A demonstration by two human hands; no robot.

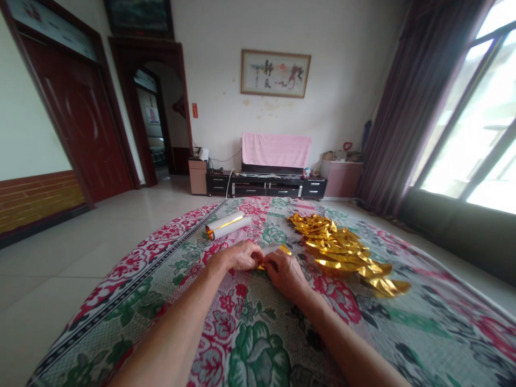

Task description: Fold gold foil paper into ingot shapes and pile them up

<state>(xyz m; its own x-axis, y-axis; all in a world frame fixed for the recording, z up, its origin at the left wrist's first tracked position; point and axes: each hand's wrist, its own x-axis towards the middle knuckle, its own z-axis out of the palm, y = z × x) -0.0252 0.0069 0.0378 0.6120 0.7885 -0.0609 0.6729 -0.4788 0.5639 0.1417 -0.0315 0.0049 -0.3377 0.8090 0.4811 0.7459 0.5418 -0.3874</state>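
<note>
Head view: your left hand (244,255) and right hand (282,269) together on one sheet (274,249)

Your sheet is at the centre of the frame, a little below the middle, showing gold in places and whitish in others, and partly hidden by your fingers. Your left hand is nearly closed, its fingers curled and the tips pinching the sheet. Your right hand is bent the same way, its tips on the sheet just beside the left's; you cannot see exactly how the fingers sit beneath.

Right of centre, near your right hand, lies a heap (338,242) of shiny gold folded pieces, pointed at the ends and overlapping. Left of centre, beyond your left hand, rests a roll (229,226), whitish outside with gold showing. All of it lies on the flowered cloth (258,355) filling the lower frame. Behind, at upper centre, a pink cover (276,149) hangs above a black cabinet (252,190).
</note>
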